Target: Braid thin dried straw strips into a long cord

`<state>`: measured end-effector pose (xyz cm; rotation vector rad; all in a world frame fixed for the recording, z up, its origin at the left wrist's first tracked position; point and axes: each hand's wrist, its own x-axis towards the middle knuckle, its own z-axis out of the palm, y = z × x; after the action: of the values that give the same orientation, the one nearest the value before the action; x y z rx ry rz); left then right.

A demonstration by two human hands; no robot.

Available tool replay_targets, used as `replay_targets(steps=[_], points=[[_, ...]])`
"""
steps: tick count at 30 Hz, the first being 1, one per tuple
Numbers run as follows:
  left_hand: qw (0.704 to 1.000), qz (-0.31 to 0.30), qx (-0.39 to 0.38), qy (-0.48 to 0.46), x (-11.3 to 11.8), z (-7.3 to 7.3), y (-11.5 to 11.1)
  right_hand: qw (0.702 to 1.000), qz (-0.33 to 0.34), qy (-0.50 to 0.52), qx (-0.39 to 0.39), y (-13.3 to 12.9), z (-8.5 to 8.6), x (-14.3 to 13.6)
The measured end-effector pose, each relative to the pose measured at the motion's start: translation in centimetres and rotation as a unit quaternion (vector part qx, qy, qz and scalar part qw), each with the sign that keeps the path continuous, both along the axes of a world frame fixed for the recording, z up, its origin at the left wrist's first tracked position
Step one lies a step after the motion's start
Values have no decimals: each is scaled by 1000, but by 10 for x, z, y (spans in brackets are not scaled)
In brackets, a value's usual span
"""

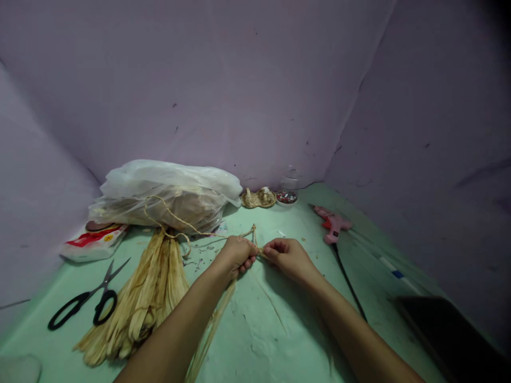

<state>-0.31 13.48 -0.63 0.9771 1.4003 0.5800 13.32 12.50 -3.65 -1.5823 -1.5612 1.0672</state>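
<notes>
Near the middle of the green table, my left hand (239, 254) is closed around pale plant fibre strands (213, 324), whose loose ends hang toward the front edge. Touching close beside it, my right hand (288, 256) pinches the same fibre between thumb and fingers. A small twisted loop (254, 230) rises just behind my hands. From there a thin twisted cord (175, 215) runs left, curling over a plastic bag. A bundle of dried flat strips (151, 287) lies left of my left forearm.
Black-handled scissors (93, 298) lie open at left, near a red and white packet (96, 242). Behind are the plastic bag (171, 186), a woven slipper-shaped piece (258, 198) and a bead container (287, 197). A pink glue gun (333, 222) and dark flat object (447, 335) are right.
</notes>
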Motion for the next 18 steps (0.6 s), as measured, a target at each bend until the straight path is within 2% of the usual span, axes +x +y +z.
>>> replay_targets(steps=[9, 18], points=[[1000, -6, -3, 25, 0, 0, -1, 996, -23, -74, 43, -1, 5, 0], [998, 6, 1, 57, 4, -6, -1, 998, -26, -50, 20, -7, 7, -11]])
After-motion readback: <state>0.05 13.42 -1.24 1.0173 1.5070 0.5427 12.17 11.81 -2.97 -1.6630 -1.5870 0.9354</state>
